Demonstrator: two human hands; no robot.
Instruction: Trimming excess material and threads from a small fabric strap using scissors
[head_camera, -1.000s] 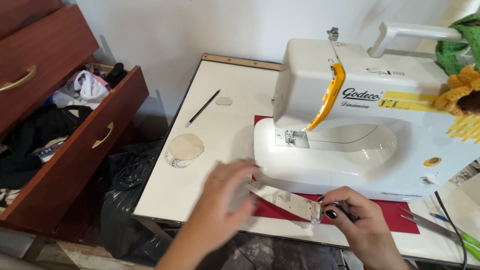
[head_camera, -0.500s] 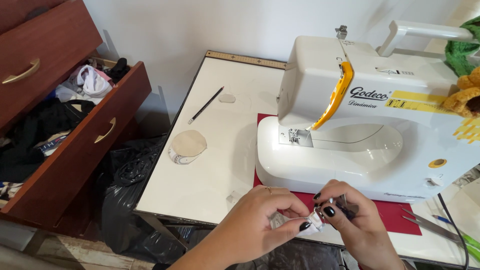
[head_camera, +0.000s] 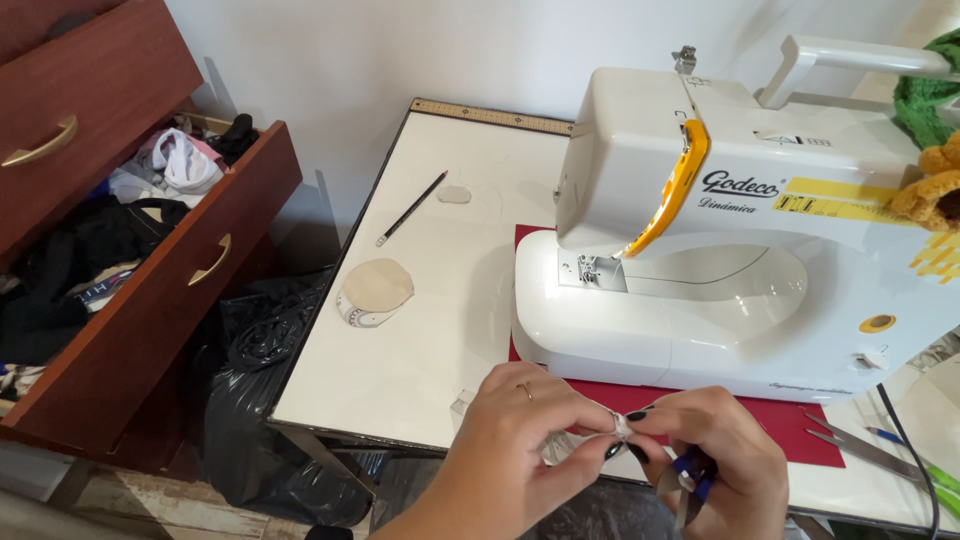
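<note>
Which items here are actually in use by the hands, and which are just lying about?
In use:
left hand
right hand
small pale piece pinched between both
blue-handled tool in the right hand

Lying about:
sewing machine
pencil
round fabric disc
ruler
open drawer

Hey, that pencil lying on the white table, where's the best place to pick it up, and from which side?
Probably grip the pencil at mid-shaft, coming straight down from above. It lies flat and diagonal on the table, with bare surface on both long sides, so fingers could close across its thin width.
</note>
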